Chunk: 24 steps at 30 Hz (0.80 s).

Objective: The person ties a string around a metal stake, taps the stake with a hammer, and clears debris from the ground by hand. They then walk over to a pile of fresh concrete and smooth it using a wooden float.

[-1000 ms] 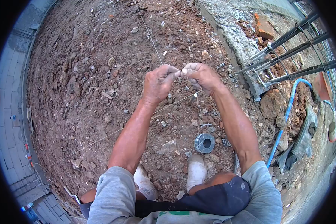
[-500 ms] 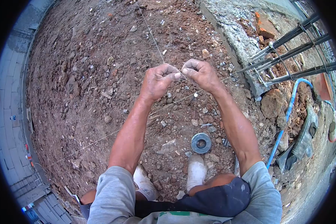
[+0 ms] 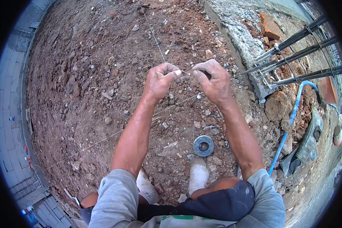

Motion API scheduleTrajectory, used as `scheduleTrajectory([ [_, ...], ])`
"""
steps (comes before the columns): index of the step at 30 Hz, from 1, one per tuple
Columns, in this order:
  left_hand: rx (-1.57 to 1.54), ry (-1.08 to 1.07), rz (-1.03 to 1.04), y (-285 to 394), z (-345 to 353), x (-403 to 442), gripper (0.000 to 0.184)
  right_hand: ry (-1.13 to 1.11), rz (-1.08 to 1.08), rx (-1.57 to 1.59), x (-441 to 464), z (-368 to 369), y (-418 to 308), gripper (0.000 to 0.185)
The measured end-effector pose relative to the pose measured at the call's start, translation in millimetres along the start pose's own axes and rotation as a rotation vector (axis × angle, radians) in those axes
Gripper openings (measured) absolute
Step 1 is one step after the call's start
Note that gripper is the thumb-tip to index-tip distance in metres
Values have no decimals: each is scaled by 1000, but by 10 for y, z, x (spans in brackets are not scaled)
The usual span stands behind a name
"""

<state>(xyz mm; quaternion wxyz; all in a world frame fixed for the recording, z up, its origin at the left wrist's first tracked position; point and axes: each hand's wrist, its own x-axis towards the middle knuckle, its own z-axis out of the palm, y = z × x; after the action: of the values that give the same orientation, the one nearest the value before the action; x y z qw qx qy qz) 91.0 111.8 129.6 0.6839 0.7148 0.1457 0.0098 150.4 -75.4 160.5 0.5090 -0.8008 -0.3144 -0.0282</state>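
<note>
At upper centre, my left hand point(image 3: 157, 83) pinches the string point(image 3: 153, 34); my right hand point(image 3: 218, 84) curls narrowly beside it, hold unclear. The string looks light, limp, best fingertip-held near its end. The spool point(image 3: 197, 147) lies lower centre.

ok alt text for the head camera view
A person's left hand pinches thin string, the right hand close beside it, above rubbly brown soil. A grey spool sits by one foot; a blue hose lies at right.
</note>
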Motion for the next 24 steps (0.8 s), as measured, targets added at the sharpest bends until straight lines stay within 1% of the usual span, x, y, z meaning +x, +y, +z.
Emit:
scheduleTrajectory([
  [1,7,-11,-1,22,9,-5,13,-3,-73,-33,-4,0,-22,10],
  [5,56,-31,33,49,39,9,12,-210,-24,-258,31,111,35,10],
  [6,74,-29,47,80,52,4,12,-249,37,-245,32,127,40,13],
  [9,118,-49,2,165,64,-13,11,-187,53,-208,32,183,70,15],
  [12,184,-80,-15,204,60,18,11,-211,104,-151,67,179,85,16],
  [15,208,-94,-15,181,83,34,12,-264,330,15,77,157,179,15],
  [18,191,-104,-4,157,144,57,12,-288,368,50,67,32,204,14],
  [21,177,-123,15,237,196,70,12,-216,309,6,65,-80,162,13],
  [22,177,-129,24,257,209,75,12,-197,318,54,69,-103,152,12],
  [24,152,-132,22,257,228,93,11,-203,459,243,78,-143,196,10],
])
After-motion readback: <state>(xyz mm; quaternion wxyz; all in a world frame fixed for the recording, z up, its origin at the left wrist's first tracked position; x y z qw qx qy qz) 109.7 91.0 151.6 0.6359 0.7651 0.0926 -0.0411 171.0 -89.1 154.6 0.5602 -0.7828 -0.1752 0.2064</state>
